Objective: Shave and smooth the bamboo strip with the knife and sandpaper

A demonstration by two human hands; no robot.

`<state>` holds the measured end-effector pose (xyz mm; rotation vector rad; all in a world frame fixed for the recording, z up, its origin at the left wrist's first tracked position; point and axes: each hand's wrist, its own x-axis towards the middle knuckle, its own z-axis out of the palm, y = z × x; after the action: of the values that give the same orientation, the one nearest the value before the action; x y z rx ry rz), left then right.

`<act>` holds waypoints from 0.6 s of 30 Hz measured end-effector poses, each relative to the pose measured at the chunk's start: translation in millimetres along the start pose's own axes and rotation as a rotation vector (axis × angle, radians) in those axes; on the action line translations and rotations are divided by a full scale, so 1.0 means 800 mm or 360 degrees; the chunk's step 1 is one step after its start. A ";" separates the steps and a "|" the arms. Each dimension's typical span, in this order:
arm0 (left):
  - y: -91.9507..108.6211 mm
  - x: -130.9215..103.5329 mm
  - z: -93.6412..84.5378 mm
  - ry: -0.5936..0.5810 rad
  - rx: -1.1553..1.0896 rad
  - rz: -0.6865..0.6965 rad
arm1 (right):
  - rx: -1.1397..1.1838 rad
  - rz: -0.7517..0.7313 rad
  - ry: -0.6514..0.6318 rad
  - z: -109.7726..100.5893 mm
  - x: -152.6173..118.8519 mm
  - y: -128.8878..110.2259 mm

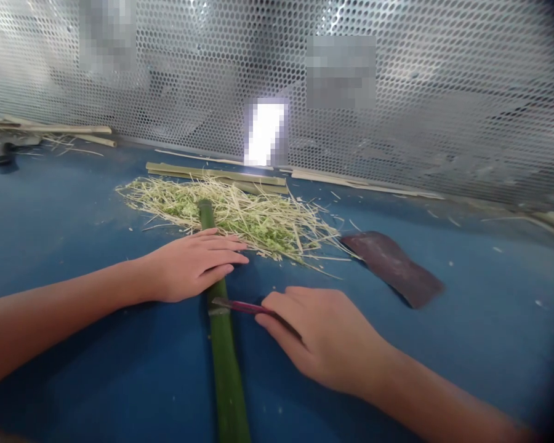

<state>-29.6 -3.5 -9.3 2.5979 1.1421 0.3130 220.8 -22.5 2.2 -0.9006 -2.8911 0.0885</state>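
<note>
A green bamboo stem [231,375] lies lengthwise before me on the blue work surface, with a pale ring around it near the middle. My left hand [194,263] rests flat across the stem's upper part, its fingers stretched out to the right and not wrapped round it. In my closed right hand [327,338] is a small craft knife [247,306] with a reddish handle. Its blade touches the stem at the pale ring, or lies just over it; I cannot tell which. The stem's far end reaches into a heap of pale and green shavings [258,215].
Split bamboo strips [212,174] lie behind the shavings. A curled brown sheet, like sandpaper [392,264], is to the right. At the far left are more strips [50,128] and a dark-handled tool [2,154]. A perforated metal panel [189,80] closes off the back.
</note>
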 end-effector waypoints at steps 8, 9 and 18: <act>0.002 0.001 0.000 0.0016 0.0000 -0.0001 | 0.0009 -0.0014 -0.0034 -0.001 0.004 -0.003; 0.002 0.001 0.000 0.0013 0.0002 0.0000 | -0.0002 -0.0013 -0.0043 -0.001 0.004 -0.003; 0.002 0.002 0.000 -0.0002 0.0059 -0.0029 | -0.0099 -0.0044 -0.0047 -0.005 0.004 -0.003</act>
<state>-27.5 -3.3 -8.5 2.6175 1.1808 0.2890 217.7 -22.6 6.7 -0.8761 -2.9476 0.0097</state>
